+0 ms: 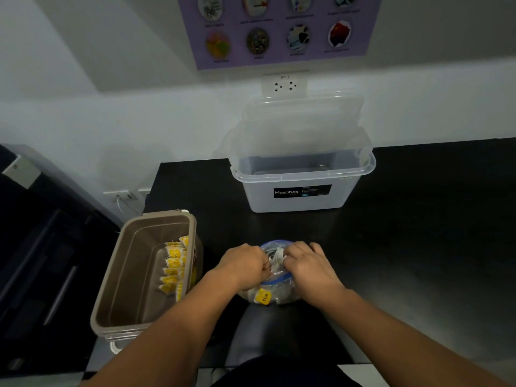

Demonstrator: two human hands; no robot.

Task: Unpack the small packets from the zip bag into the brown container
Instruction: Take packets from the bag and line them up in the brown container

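Both my hands are at the mouth of the zip bag (275, 286), which sits on the dark tabletop (418, 219) at its near edge, right in front of me. My left hand (245, 265) is curled into a loose fist on the left side of the opening, fingers closed on the plastic and on something pale inside it. My right hand (307, 265) lies over the right side of the opening, fingers bent down onto the bag's rim; I cannot tell whether they pinch a packet or only the plastic. The bag's blue zip strip curves around the far side and again across the near side, between my wrists. Through the clear plastic near me a yellow-tagged packet (264, 297) shows, with other pale packets bunched around it.

The brown container (117, 289) stands open to the left of the bag, at the tabletop's left edge. A row of small packets with yellow tags (174, 265) leans against its right inner wall; the rest of its floor is bare.

On the far side of the tabletop, by the wall, stands a clear plastic box (301, 188) with a dark label, its lid (304, 121) propped upright behind it. Above it are a wall socket (283, 85) and a purple poster (279, 29).
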